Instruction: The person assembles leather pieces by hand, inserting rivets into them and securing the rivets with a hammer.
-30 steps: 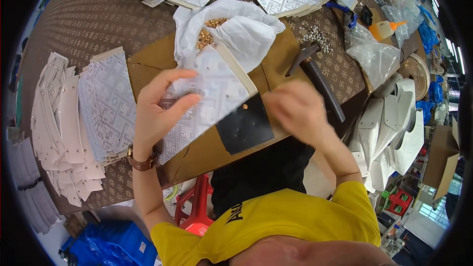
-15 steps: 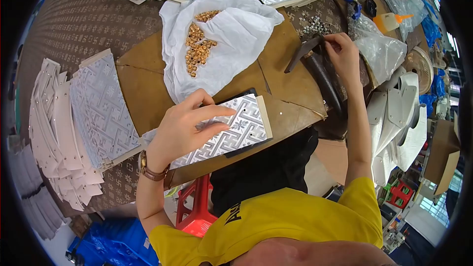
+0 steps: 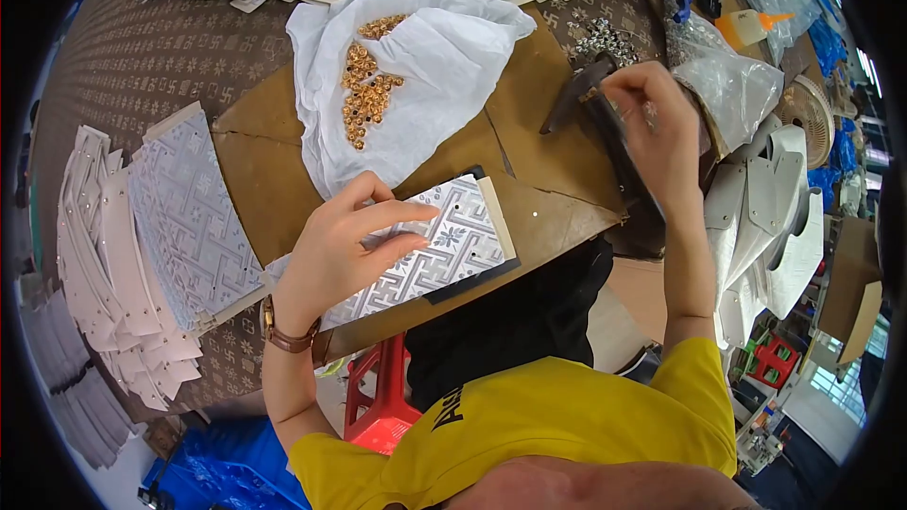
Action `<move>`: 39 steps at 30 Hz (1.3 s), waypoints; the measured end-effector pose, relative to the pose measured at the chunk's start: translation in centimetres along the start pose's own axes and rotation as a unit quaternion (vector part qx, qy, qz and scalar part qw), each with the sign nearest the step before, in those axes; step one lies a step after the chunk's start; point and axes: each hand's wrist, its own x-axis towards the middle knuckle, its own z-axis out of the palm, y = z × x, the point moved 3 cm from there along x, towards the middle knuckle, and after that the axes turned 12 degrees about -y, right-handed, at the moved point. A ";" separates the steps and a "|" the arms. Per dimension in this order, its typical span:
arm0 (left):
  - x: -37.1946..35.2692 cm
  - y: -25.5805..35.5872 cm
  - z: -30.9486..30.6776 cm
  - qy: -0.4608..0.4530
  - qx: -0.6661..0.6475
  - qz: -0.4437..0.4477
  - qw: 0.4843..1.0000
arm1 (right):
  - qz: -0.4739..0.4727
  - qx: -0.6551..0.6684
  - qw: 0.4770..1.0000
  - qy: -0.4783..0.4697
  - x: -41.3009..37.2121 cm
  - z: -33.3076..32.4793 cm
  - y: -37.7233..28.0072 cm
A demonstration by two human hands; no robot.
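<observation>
Patterned panel on black pad, L hand pressing it w/ fingers spread, holes look empty; R hand pinched closed by hammer, can't tell on what, so I'd say no studs fitted yet.

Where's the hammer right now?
Head view, right side: the hammer lies on the cardboard, partly under the right hand, close to the silver rivets.

On the near edge of the brown cardboard sheet, the left hand lies flat on a grey-white fret-patterned panel. At the sheet's right edge, the right hand hovers over a dark wooden-handled hammer. A white plastic bag of gold rivets sits at its far side.
</observation>
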 end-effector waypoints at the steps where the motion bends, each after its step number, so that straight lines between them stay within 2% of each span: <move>1: 0.0 0.0 0.0 0.000 0.002 0.000 1.000 | -0.027 0.019 0.999 -0.024 -0.1 0.5 -1.1; 5: -0.1 0.0 -0.1 0.001 0.010 -0.002 1.000 | -0.078 0.086 0.989 -0.089 -0.6 2.6 -3.6; 13: -0.2 -0.1 0.1 0.003 0.020 -0.001 1.000 | -0.079 0.205 0.947 -0.236 -1.3 6.1 -6.3; 17: -0.2 -0.1 0.3 0.004 0.025 -0.006 1.000 | -0.122 0.193 0.943 -0.241 -1.3 8.1 -6.8; 22: -0.2 0.0 0.5 0.003 0.024 -0.019 1.000 | -0.120 0.155 0.946 -0.260 -1.2 9.8 -7.2; 26: -0.3 0.1 0.5 0.003 0.021 -0.022 1.000 | -0.085 0.141 0.954 -0.252 -1.3 10.1 -7.3; 30: -0.2 0.0 0.3 0.009 0.025 -0.012 1.000 | -0.041 0.195 0.959 -0.201 -1.4 8.2 -5.9; 32: -0.5 -0.2 0.6 0.018 0.019 -0.014 1.000 | -0.069 0.074 0.992 -0.075 -1.8 5.4 -4.6; 34: -0.4 -0.2 0.6 0.012 0.013 -0.020 1.000 | -0.027 -0.109 0.993 0.026 -2.3 3.9 -3.1; 35: -0.4 -0.2 0.5 0.008 0.012 -0.021 1.000 | -0.029 -0.110 0.993 0.027 -2.6 3.7 -1.9; 38: -0.3 -0.3 0.3 0.006 0.013 -0.020 1.000 | 0.048 -0.276 0.960 0.022 -3.5 3.9 1.6; 39: -0.4 -0.3 0.4 0.004 0.012 -0.020 1.000 | 0.046 -0.276 0.960 0.024 -3.5 3.5 1.6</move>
